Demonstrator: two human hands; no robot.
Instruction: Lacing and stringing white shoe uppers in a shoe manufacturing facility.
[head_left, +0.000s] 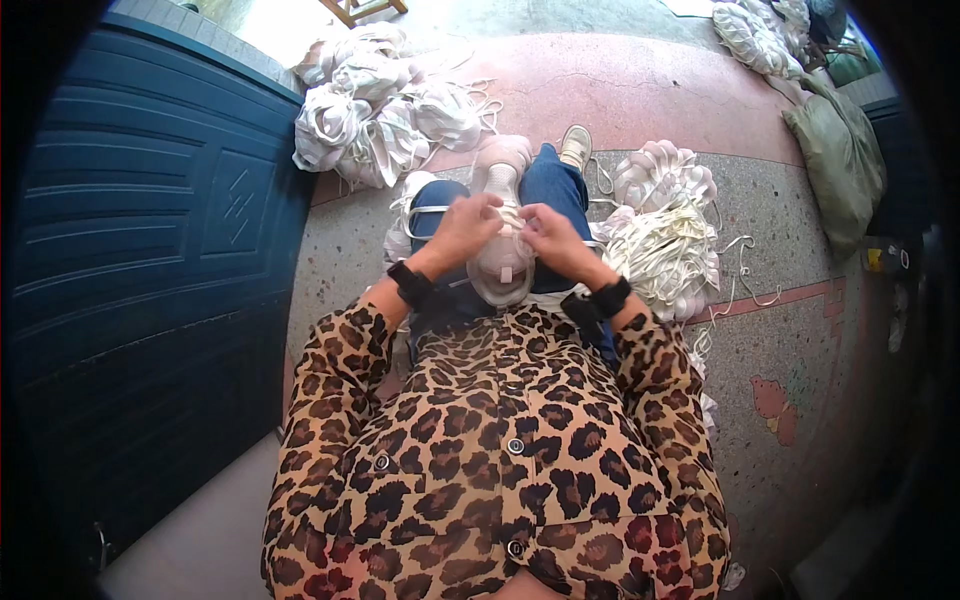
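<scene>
Blue door [150,250] far L. Heap of white shoe uppers [375,115] behind it. L hand [462,228] pinches laces on pale pink shoe [500,265], which sits on lap btwn knees. R hand [552,238] closed on laces too. Loose white laces pile [665,255] on floor at R; green sack [835,165] far R.
</scene>
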